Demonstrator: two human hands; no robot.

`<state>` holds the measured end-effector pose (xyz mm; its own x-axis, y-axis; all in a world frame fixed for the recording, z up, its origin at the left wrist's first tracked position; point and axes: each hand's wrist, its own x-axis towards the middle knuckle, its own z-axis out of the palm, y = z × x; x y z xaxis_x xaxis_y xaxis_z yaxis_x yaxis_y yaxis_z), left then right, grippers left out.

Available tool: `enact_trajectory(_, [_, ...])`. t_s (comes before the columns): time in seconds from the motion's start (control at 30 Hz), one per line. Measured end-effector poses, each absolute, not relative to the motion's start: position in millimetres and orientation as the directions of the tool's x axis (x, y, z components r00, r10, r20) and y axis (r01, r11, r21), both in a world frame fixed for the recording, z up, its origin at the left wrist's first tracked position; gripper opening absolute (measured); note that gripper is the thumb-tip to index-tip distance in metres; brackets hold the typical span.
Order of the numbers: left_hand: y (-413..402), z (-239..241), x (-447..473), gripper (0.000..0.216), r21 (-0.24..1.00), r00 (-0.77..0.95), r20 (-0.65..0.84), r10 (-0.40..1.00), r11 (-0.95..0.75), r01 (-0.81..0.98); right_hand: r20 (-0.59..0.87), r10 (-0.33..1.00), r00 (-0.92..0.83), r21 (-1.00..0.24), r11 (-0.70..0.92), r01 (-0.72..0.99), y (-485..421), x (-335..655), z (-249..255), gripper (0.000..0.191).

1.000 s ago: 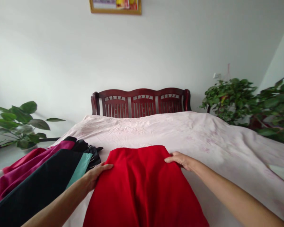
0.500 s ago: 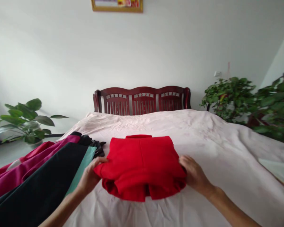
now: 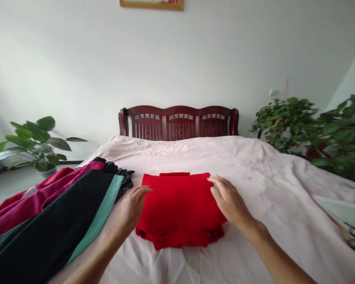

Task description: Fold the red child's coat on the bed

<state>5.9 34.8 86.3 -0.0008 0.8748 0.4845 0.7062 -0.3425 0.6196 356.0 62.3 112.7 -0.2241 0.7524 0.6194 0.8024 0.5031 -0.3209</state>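
A red garment (image 3: 177, 209) lies folded into a thick square on the pale pink bedspread (image 3: 254, 173). My left hand (image 3: 132, 207) rests flat at its left edge, fingers apart and pointing forward. My right hand (image 3: 229, 201) lies flat on the garment's right side, fingers spread. Neither hand grips the cloth.
A pile of clothes lies at the left: a magenta piece (image 3: 32, 205), a black and teal piece (image 3: 62, 225) and dark items (image 3: 120, 173). A dark red wooden headboard (image 3: 179, 122) stands behind. Potted plants flank the bed at left (image 3: 35, 144) and right (image 3: 313, 126).
The red garment was spread out, then folded over toward the headboard into a square. My hands let go of its edges and now lie flat on it.
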Motion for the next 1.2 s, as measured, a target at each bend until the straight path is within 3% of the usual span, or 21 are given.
enact_trajectory(0.1, [29.7, 71.1, 56.3, 0.041, 0.389, 0.186, 0.47, 0.863, -0.391, 0.834, 0.629, 0.714, -0.307, -0.187, 0.522, 0.832, 63.4, 317.0, 91.6, 0.049])
enact_trajectory(0.2, [25.2, 37.5, 80.1, 0.057, 0.178, 0.275, 0.414, 0.868, -0.373, 0.91, 0.471, 0.809, -0.35, -0.124, 0.454, 0.882, 65.5, 301.2, 49.6, 0.055])
enact_trajectory(0.4, [19.4, 7.7, 71.9, 0.064, 0.0, 0.263, 0.477, 0.839, -0.299, 0.954, 0.399, 0.86, -0.319, -0.067, 0.374, 0.925, 67.5, 307.2, 15.8, 0.058])
enact_trajectory(0.8, [8.9, -3.4, 35.6, 0.048, 0.04, 0.097, 0.569, 0.817, -0.146, 0.989, 0.57, 0.801, -0.183, -0.134, 0.31, 0.941, 61.1, 338.8, -7.8, 0.054])
enact_trajectory(1.0, [-7.0, -13.5, 26.4, 0.04, 0.118, 0.074, 0.669, 0.739, -0.204, 0.972, 0.705, 0.702, -0.097, -0.213, 0.341, 0.916, 51.8, 352.0, -31.5, 0.049])
enact_trajectory(1.2, [-39.9, -8.0, 62.5, 0.028, 0.203, 0.221, 0.66, 0.718, -0.454, 0.868, 0.806, 0.588, -0.066, -0.246, 0.435, 0.866, 34.9, 351.8, -25.5, 0.037])
